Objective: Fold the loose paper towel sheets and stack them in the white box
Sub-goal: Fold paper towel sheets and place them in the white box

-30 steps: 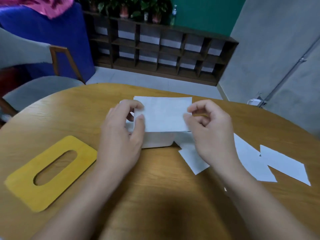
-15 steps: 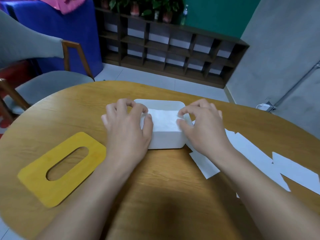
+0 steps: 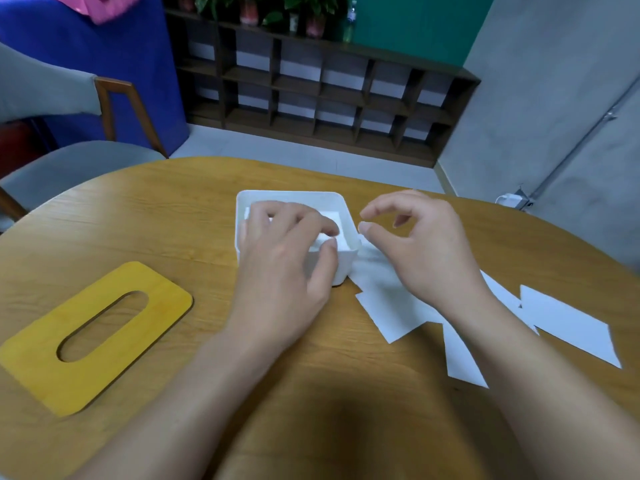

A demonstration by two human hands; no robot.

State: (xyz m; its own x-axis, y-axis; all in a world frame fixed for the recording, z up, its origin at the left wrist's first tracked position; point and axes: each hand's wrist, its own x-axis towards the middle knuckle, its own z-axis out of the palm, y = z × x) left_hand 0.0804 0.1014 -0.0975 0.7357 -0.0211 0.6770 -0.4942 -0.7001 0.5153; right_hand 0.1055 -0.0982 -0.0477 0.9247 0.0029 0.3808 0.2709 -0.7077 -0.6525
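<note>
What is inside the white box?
Folded paper towel lies in the white box. The left hand reaches in over it, hiding how many sheets are stacked.

soft even light, slight motion blur, wide-angle edge bending

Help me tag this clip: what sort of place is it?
Probably an office lounge or meeting corner: a round wooden table, a grey chair beside it, and a low cubby shelf with potted plants on top.

white box (image 3: 349,216), white paper sheets (image 3: 571,323); yellow slotted lid (image 3: 93,337); wood-grain tan table (image 3: 173,209); blue cloth (image 3: 104,64)
</note>
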